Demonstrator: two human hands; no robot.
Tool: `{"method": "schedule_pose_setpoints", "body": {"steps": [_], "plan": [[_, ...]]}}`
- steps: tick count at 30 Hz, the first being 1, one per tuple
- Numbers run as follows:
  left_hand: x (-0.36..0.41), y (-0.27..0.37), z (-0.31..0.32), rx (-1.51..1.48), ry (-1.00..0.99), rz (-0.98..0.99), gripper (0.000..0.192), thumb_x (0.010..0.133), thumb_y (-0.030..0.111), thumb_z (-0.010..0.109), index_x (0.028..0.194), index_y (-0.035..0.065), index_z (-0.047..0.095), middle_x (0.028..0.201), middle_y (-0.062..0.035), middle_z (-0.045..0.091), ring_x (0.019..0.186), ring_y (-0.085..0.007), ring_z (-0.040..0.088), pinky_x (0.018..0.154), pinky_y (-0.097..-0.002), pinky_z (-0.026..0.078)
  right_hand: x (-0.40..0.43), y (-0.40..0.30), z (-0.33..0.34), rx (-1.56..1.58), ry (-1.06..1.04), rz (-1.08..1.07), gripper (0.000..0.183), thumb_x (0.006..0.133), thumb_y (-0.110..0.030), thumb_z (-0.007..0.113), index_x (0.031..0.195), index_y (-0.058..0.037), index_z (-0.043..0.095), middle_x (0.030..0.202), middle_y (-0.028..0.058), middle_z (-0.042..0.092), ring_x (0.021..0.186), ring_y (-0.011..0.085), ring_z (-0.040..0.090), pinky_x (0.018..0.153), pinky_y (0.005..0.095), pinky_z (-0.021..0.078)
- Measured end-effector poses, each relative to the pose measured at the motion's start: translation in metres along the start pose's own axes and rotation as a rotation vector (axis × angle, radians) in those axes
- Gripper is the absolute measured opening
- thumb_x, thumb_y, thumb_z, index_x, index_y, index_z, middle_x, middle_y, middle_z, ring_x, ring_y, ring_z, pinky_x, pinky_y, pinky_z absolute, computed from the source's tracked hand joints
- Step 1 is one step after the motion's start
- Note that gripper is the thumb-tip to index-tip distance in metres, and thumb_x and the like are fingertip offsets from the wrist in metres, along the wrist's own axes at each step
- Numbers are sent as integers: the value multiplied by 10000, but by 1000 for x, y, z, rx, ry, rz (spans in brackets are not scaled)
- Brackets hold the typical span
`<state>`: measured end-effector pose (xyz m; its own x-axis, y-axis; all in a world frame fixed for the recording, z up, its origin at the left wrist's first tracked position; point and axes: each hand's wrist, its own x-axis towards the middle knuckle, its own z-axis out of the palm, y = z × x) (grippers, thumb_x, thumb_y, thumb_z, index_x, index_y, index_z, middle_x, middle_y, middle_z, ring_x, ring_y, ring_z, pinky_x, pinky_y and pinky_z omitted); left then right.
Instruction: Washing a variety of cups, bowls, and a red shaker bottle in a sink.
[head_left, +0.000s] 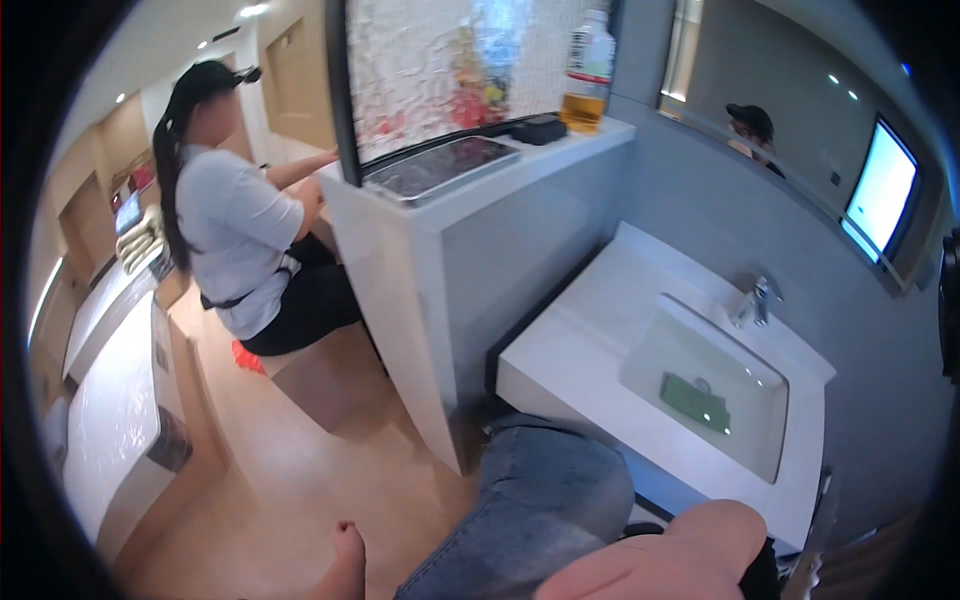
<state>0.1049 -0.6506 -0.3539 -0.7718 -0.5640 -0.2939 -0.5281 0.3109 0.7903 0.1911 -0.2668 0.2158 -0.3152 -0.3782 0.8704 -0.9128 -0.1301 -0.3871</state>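
My left hand hangs low over the wooden floor, beside the leg of my blue jeans. Its fingers look curled, and nothing shows in them. At the bottom right, bare skin of my right arm or hand is close to the camera; its fingers cannot be made out. Just beyond it is a white washbasin set in a white counter. A green cloth or pad lies in the basin, which seems to hold water. A chrome faucet stands behind the basin.
Left of the counter, a partition ledge holds a clear tray, a dark object and a bottle of amber liquid. Beyond it sits a person in a cap. Plastic-covered mattresses lie far left. A mirror hangs above the basin.
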Motion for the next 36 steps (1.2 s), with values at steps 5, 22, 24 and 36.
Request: {"method": "schedule_pose_setpoints", "body": {"steps": [5, 22, 24, 36], "plan": [[-13, 145, 59, -125, -450, 95, 206, 939, 157, 601, 1084, 41, 690, 975, -90, 674, 900, -224, 624, 825, -350, 514, -13, -7, -3, 105, -308, 230, 210, 979, -195, 631, 878, -15, 668, 846, 73, 642, 712, 268, 622, 587, 405, 473], [-179, 318, 65, -196, -846, 513, 180, 929, 25, 568, 1075, 13, 673, 1069, -58, 651, 1008, -147, 600, 914, -294, 480, -208, -43, -131, -718, 399, 819, 280, 794, 80, 524, 971, -13, 720, 889, 137, 702, 778, 298, 664, 722, 362, 535], [-209, 363, 48, -202, -908, 646, 195, 928, 5, 569, 1095, 23, 667, 1072, -53, 651, 1013, -144, 602, 913, -299, 486, -250, -17, -156, -782, 536, 866, 260, 831, 59, 538, 995, -20, 724, 894, 146, 702, 788, 316, 667, 727, 360, 537], [-379, 561, 222, 94, -1173, 1727, 241, 864, 73, 666, 1095, 18, 707, 1005, -152, 653, 982, -301, 636, 857, -388, 527, -311, 43, -343, -1295, 525, 1597, 159, 818, -138, 665, 938, -80, 753, 1005, 137, 748, 982, 339, 705, 868, 442, 555]]}}
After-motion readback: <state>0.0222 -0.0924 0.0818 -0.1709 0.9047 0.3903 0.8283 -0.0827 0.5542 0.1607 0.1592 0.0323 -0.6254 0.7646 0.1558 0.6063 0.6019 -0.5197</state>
